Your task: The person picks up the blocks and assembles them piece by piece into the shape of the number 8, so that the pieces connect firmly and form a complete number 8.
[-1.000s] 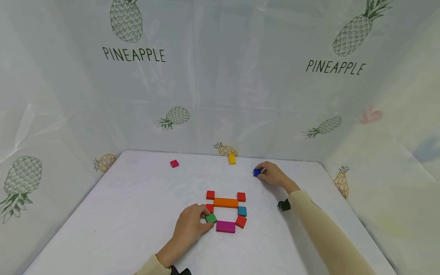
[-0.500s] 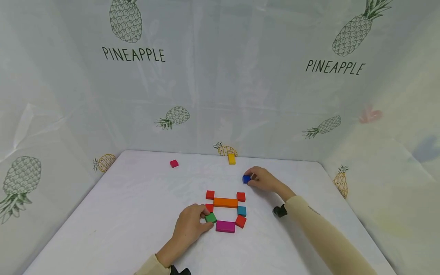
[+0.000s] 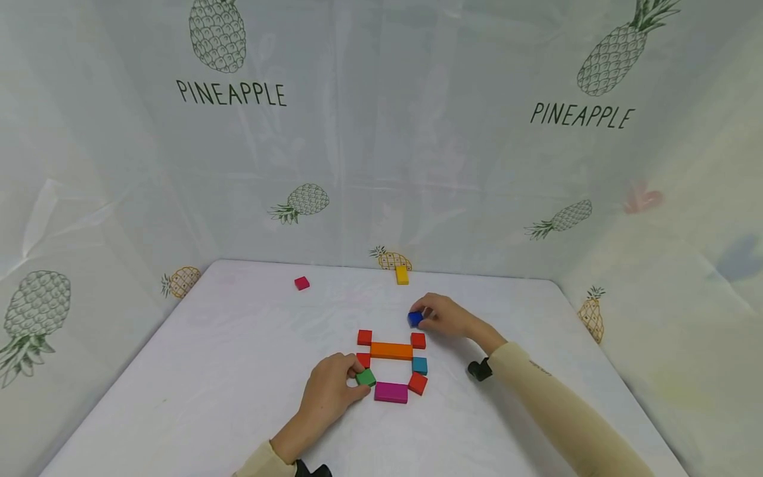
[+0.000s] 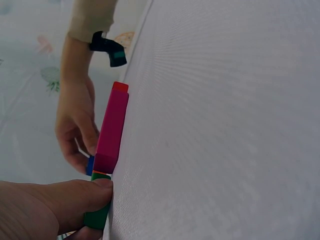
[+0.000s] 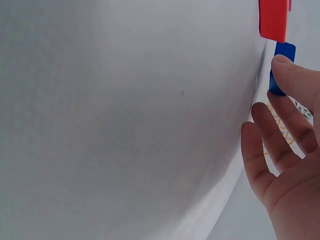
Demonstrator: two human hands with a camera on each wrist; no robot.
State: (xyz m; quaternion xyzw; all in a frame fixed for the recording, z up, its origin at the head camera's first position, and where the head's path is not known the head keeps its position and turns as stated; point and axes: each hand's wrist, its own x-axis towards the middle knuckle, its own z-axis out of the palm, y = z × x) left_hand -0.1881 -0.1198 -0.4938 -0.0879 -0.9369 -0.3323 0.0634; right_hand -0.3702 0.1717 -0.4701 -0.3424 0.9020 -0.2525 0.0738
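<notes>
Between thumb and fingers my right hand (image 3: 446, 317) pinches a blue block (image 3: 415, 319), just behind the arrangement of blocks in the head view. The right wrist view shows the thumb on this block's near face, the other fingers spread loosely. My left hand (image 3: 332, 387) pinches a green block (image 3: 366, 377) at the front left corner of the arrangement. Beside it lies a magenta block (image 3: 391, 393), and a red block (image 3: 363, 360) sits just behind it, partly covered by fingers. An orange block (image 3: 391, 351) spans the rear, with a teal block (image 3: 420, 366) on the right side.
Red blocks stand at the rear left (image 3: 365, 337), the rear right (image 3: 418, 340) and the front right (image 3: 418, 383) of the arrangement. Farther back are a yellow block (image 3: 402, 275) and a crimson block (image 3: 302, 283). A pineapple-print curtain (image 3: 381, 132) rises behind the white table (image 3: 226, 371).
My right hand has carried the blue block leftward and nearer, from the right rear to just behind the arrangement. The left hand and the green block have stayed in place.
</notes>
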